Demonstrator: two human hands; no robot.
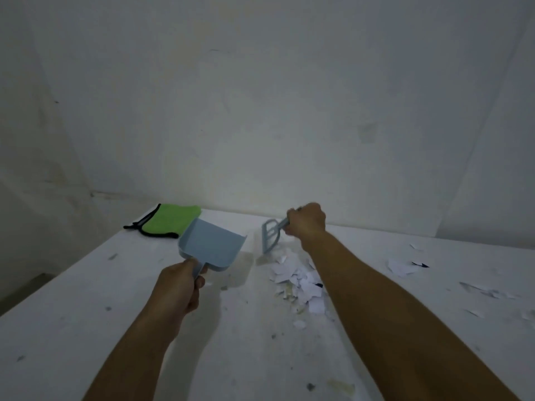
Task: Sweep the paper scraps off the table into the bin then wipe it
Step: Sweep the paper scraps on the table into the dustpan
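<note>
Dustpan [212, 244] mouth toward far-right, handle nearward.

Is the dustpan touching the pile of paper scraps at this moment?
Apart. In the head view the dustpan, gripped by the left hand, shows a strip of bare table between its edge and the paper scraps.

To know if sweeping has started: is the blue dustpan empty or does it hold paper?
Empty. The dustpan shows bare blue inside; the paper scraps lie on the table.
</note>
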